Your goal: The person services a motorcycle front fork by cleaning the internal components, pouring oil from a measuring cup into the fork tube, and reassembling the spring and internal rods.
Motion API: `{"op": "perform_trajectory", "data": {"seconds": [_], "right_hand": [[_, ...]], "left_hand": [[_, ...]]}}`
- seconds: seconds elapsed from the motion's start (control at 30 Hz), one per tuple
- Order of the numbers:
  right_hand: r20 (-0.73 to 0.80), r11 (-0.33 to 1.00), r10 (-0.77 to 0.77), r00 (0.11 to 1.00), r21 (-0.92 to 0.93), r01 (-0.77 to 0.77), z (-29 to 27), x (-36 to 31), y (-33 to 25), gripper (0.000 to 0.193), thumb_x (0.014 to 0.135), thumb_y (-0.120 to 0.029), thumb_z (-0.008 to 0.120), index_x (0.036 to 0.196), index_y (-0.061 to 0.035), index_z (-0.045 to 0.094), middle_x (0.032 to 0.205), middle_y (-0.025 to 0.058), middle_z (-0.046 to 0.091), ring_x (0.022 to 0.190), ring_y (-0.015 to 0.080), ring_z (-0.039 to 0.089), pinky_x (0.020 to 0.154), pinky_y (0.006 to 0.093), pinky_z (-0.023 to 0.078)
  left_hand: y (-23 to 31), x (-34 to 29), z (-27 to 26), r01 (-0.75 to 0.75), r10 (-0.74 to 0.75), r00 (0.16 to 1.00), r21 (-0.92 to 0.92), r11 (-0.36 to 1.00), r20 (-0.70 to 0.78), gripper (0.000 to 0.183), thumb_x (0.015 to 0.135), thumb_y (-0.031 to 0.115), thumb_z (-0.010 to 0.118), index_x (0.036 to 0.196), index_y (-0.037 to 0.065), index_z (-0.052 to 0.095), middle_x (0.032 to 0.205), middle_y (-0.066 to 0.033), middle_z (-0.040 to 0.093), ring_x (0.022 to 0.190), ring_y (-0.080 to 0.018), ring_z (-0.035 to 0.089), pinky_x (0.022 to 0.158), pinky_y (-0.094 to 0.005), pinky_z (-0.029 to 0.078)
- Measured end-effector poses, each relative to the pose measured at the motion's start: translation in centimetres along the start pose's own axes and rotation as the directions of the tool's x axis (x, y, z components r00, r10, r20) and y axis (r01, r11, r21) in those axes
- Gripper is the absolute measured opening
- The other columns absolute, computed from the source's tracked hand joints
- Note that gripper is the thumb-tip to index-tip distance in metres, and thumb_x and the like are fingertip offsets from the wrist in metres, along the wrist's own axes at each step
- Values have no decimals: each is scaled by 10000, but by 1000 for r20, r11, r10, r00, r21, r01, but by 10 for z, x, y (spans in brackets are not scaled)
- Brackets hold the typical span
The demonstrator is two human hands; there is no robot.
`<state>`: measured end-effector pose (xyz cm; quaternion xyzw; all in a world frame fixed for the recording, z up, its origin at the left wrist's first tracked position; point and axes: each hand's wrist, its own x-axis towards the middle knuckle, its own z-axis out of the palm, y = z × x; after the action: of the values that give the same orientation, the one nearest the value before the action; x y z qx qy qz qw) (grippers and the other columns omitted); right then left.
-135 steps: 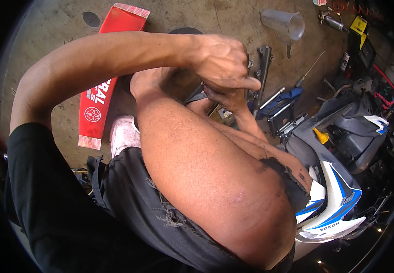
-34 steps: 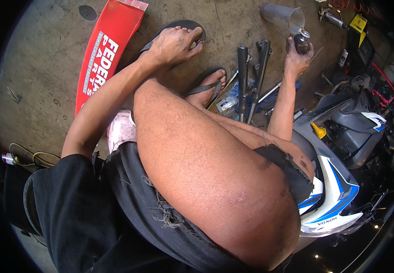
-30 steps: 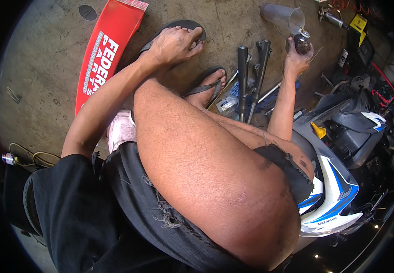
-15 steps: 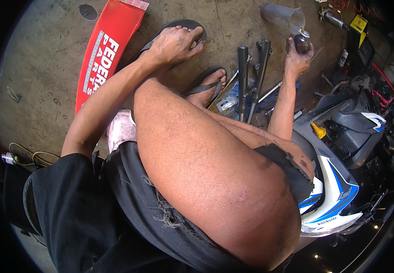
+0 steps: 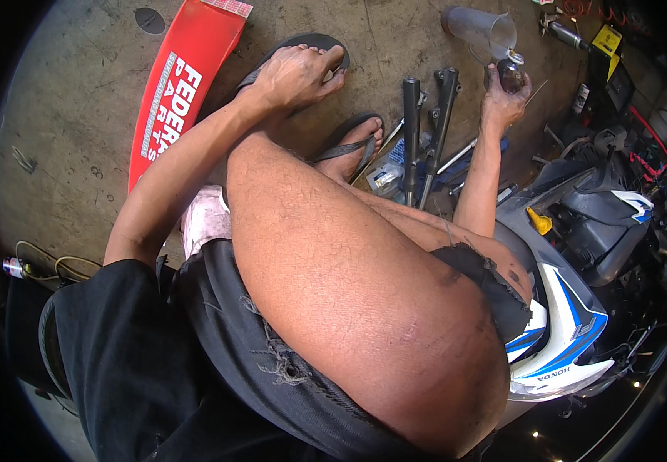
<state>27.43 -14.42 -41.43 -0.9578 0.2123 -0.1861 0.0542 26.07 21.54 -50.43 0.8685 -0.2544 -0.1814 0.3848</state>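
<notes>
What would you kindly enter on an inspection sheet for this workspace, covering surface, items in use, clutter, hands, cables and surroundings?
Surface: worn, stained floor, with a dark patch near the upper left.
Job's things: small dark bottle, its neck at the rim of a clear cup; whether they touch, cannot tell.
Clutter: long red package at left; two dark tubular parts side by side; clear packet.
Hands: right hand grips the bottle; left hand lies over a sandalled foot.
Cables: yellowish looped cable or hose at left; red coiled hose at upper right.
Surroundings: white, blue and grey scooter at right.
</notes>
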Motion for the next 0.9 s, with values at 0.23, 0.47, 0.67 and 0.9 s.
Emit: {"op": "perform_trajectory", "data": {"seconds": [0.23,0.47,0.67,0.9], "right_hand": [[4,1000,18,1000,-15,-18,-1,-1,-3,726,675,-326,888,1218,30,564,1138,238,647,1061,371,628,928,425,485],[15,999,32,999,-19,-32,4,-1,7,732,668,-334,890,1217,27,567,1147,237,646,1066,376,625,933,428,482],[8,999,32,999,-4,-32,1,3,1,739,669,-337,890,1223,30,565,1150,239,645,1071,376,623,939,427,480],[26,991,115,993,71,-117,3,0,-2,747,679,-347,890,1227,37,560,1133,214,663,1028,308,656,909,384,503]], "left_hand": [[0,-1,0,4,-4,1000,13,1000,13,275,941,335,538,1009,71,571,832,-160,670,813,-361,658,724,-475,525],[-4,1,4,-3,3,1000,-4,1000,11,272,939,334,539,1009,72,567,828,-157,669,812,-359,658,720,-475,525],[-2,0,0,-11,11,1000,0,1000,-22,262,936,329,544,997,75,568,824,-155,670,802,-360,660,702,-474,528],[-2,0,1,7,-7,1000,-13,1000,1,272,933,333,547,1013,74,570,817,-161,670,803,-366,662,703,-484,526]]}}
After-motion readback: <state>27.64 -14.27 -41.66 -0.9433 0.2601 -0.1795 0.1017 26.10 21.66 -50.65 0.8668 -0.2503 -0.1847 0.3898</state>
